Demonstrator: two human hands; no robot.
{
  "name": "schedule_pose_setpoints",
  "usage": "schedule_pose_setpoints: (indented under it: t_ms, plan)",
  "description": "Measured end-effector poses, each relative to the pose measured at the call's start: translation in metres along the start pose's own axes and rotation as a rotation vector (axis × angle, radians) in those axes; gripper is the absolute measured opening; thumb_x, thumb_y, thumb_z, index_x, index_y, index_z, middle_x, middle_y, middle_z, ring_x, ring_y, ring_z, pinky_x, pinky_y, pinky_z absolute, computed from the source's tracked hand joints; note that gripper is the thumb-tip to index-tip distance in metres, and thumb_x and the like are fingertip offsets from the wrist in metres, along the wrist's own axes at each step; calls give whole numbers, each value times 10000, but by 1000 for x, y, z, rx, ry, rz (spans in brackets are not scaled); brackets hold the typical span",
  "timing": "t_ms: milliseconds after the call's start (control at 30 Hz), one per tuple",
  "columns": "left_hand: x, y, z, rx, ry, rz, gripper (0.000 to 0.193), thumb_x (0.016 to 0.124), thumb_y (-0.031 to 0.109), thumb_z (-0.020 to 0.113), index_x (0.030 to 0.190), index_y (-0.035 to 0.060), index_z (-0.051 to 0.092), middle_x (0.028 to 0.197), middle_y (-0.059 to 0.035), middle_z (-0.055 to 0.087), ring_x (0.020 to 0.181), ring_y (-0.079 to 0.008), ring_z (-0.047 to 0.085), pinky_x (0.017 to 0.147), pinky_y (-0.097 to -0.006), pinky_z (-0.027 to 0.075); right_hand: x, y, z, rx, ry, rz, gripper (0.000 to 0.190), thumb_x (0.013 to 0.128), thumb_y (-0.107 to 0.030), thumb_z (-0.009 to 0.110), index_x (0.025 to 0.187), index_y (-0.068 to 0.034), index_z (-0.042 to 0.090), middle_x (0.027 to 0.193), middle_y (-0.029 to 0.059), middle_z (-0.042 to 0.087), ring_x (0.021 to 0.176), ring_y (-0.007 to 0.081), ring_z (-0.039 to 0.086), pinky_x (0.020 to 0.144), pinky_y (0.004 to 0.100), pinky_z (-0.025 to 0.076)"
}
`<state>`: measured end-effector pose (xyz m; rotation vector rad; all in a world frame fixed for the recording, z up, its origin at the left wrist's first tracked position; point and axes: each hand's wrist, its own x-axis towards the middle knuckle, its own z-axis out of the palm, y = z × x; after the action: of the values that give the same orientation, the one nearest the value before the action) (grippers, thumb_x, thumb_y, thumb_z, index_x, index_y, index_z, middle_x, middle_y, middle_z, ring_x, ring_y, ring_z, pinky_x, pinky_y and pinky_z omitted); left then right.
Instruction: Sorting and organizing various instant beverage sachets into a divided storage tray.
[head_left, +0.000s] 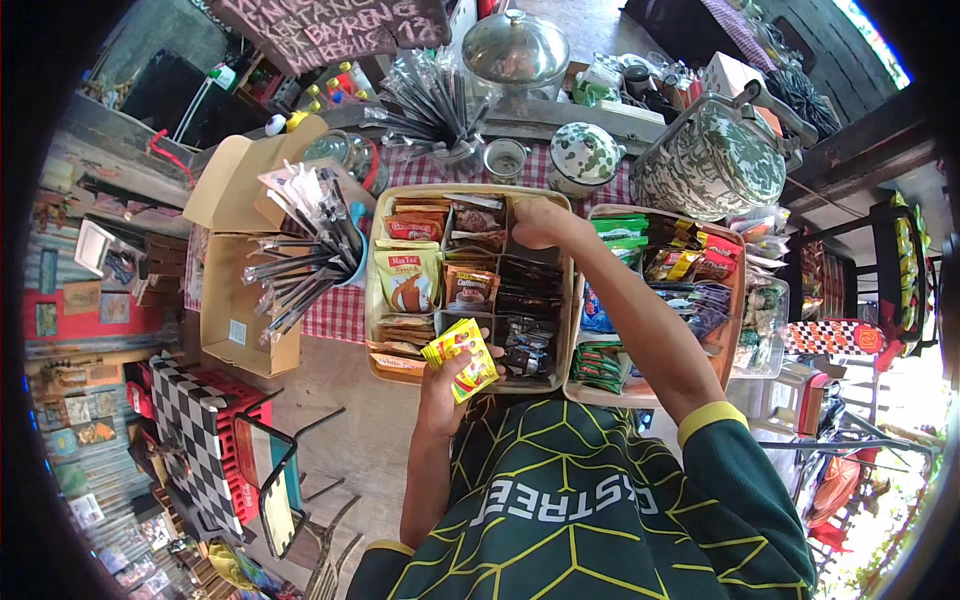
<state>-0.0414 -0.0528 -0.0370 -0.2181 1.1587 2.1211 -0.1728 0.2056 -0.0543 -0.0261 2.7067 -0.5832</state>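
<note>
My left hand (448, 382) holds a small stack of yellow drink sachets (463, 360) over the near edge of a divided tray (373, 300). My right hand (541, 223) reaches into the tray's far right compartment; its fingertips are partly hidden, and I cannot tell whether they grip anything. Other compartments hold red sachets (415, 226), a cream milk tea sachet (409, 279), a brown coffee sachet (471, 288) and dark sachets (529, 289). Under my right forearm, a second tray (739, 300) holds green sachets (600, 366), blue ones and red ones.
On the left stand an opened cardboard box (247, 300) and a blue cup (358, 259) of wrapped straws. Behind the trays are a small metal cup (505, 161), a lidded enamel pot (585, 156) and a large enamel container (712, 157). A clear plastic box (761, 330) sits at right.
</note>
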Motion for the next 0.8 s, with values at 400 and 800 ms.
schedule_pose_setpoints:
  t_ms: [400,800]
  plan:
    - [12,-5,22,48,35,57,311,933,80,588,1222,-13,518,1065,-102,645,964,-200,670,814,-357,584,-122,-62,-1,530,197,-601,444,736,-186,768,1097,6,596,947,197,643,953,367,632,835,442,496]
    - [7,1,12,-39,1,7,445,913,236,549,1284,3,472,1086,-239,653,863,-318,699,775,-424,583,-99,-21,-41,555,346,-292,247,770,-115,772,966,-6,669,783,84,684,654,119,580,623,297,481]
